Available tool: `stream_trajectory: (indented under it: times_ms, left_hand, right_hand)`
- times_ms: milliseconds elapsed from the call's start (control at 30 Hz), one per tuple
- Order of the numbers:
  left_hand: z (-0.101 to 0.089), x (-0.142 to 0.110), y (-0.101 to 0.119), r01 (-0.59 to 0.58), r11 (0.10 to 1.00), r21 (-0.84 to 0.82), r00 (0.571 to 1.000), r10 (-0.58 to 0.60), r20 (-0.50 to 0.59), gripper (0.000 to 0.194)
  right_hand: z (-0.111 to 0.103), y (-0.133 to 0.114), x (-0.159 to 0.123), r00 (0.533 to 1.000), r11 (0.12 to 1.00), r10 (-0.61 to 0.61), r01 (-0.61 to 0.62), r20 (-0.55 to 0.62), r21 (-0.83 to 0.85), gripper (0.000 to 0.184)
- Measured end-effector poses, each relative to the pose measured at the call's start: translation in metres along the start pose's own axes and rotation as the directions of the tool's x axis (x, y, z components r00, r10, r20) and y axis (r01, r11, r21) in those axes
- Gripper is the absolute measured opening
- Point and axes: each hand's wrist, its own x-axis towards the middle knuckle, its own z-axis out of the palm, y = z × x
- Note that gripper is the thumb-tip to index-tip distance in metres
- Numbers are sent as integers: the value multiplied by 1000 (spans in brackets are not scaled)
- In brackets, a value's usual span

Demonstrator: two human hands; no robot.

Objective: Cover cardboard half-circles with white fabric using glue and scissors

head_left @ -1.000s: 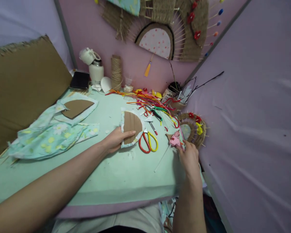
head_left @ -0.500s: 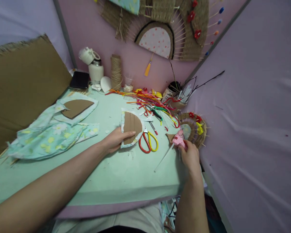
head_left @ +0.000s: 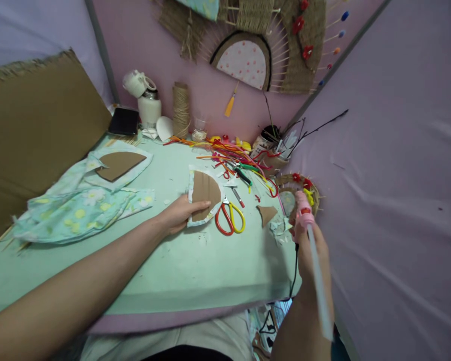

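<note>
My left hand [head_left: 182,213] grips a cardboard piece [head_left: 206,193] with one straight and one curved side. Pale floral fabric is folded over its edges, and my thumb lies across the cardboard. At the table's right side, my right hand [head_left: 310,243] is closed around a pink hot glue gun [head_left: 304,210]. A long whitish glue stick [head_left: 319,281] juts out of its back, and a black cord [head_left: 295,273] hangs below. Scissors [head_left: 229,218] with red and yellow handles lie just right of the held piece. Fabric scraps [head_left: 281,228] and a cardboard scrap [head_left: 266,214] are left of the glue gun.
Floral fabric [head_left: 75,215] with another cardboard piece [head_left: 122,164] lies at left, by a large cardboard sheet [head_left: 41,120]. Coloured pipe cleaners [head_left: 225,147], pliers [head_left: 243,175] and a twine spool [head_left: 181,110] are toward the back. A round woven decoration [head_left: 313,193] rests at right.
My right hand has lifted the glue gun off the fabric scraps, moving it rightward and turning it so the glue stick points toward me. The left hand keeps its hold on the cardboard piece.
</note>
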Motion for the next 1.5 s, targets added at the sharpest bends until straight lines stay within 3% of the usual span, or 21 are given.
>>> stream_trajectory:
  times_ms: [100,167,300,367,500,633,767,900,1167,1500]
  left_hand:
    - [0,-1,1,16,1000,8,1000,-16,2,47]
    - [0,-1,0,6,1000,23,1000,-6,0,49]
    - [-2,1,-4,-67,989,134,997,69,-17,50]
    - [-2,1,-6,-113,962,250,992,123,-25,46]
    - [-1,0,-7,-215,822,528,967,255,-3,31]
    - [0,-3,-6,-300,651,697,932,357,68,31]
    - [-1,-4,-10,-347,472,810,883,455,113,28]
    - [-4,-2,-15,-451,332,828,811,541,225,26]
    - [-2,-4,-14,-543,311,780,768,559,312,25]
    - [-2,-4,-13,-511,332,793,800,521,297,26]
  right_hand:
    - [7,-13,-14,995,967,87,-98,57,236,40]
    - [14,-20,-25,987,942,114,-144,114,303,39]
    - [28,-33,-43,940,949,91,-182,329,257,44]
    - [35,-39,-49,925,972,79,-154,373,176,44]
    - [45,-45,-56,921,995,34,-68,389,74,40]
    - [49,-43,-59,910,999,29,-39,413,18,39]
    - [50,-41,-60,908,998,51,-35,416,-47,41]
    - [51,-44,-61,911,997,64,-43,408,-62,41]
    - [54,-46,-61,890,998,58,-34,453,-61,41]
    - [52,-52,-64,874,997,63,-32,481,-73,41]
